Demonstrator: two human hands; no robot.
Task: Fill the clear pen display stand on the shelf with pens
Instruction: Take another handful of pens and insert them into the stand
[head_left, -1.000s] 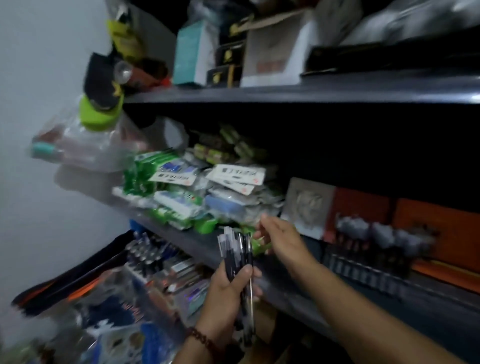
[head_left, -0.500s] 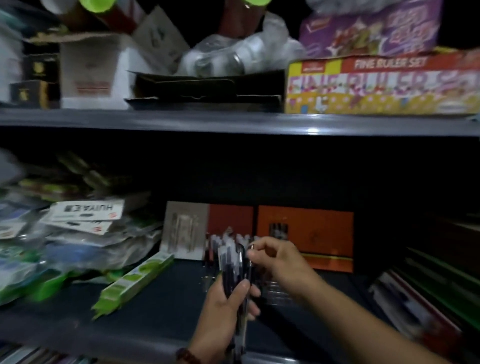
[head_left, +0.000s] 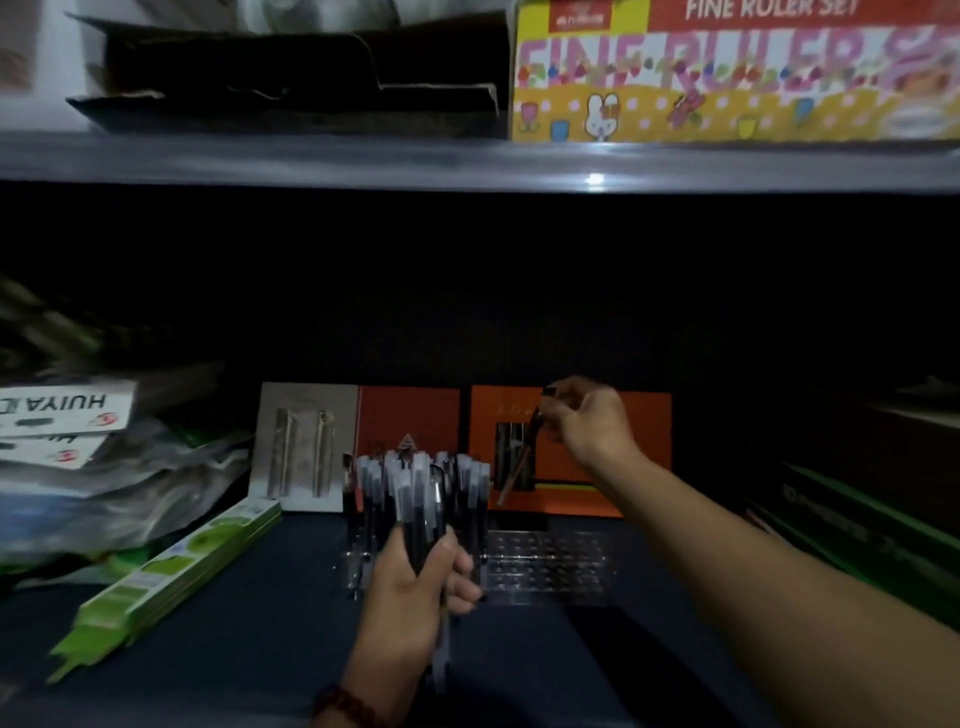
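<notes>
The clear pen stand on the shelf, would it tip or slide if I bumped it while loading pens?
Possibly. The clear pen stand looks thin and light, so it may slide on the smooth shelf. Its pens stand crowded at the left end, which could make that side top-heavy.

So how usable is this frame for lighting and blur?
Head view: dim overall, back of the shelf bay black; glare spot on the grey upper shelf edge; plastic packets at left motion-smeared; clear perforated pen stand faint but readable.
</notes>
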